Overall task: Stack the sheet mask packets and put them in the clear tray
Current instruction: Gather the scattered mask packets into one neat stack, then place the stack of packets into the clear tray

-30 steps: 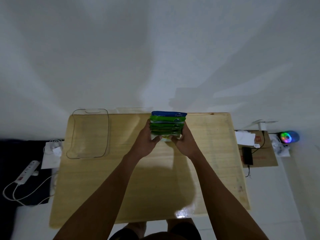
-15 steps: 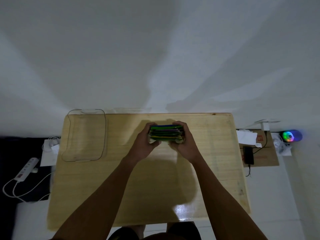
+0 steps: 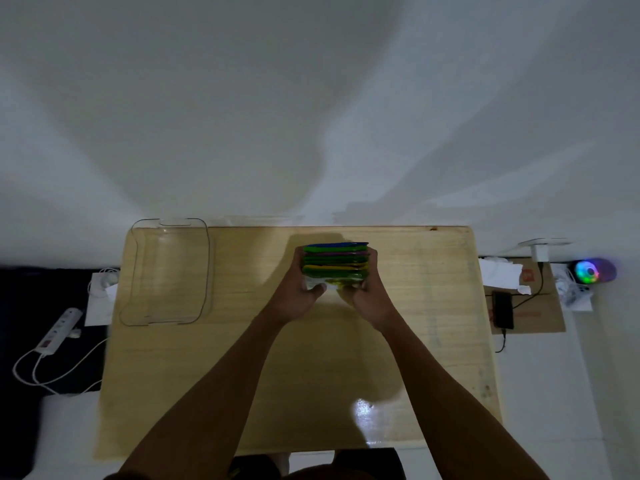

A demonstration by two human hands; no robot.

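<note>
The clear tray [image 3: 166, 271] sits at the wooden table's [image 3: 242, 375] far left corner, bare tabletop between it and the hands. The left hand [image 3: 298, 292] and right hand [image 3: 369, 296] clasp the stack of sheet mask packets [image 3: 335, 263] between them, centre-table, near the far edge.

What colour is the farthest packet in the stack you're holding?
Blue, at the far end of the stack of packets, seen in the head view.
</note>
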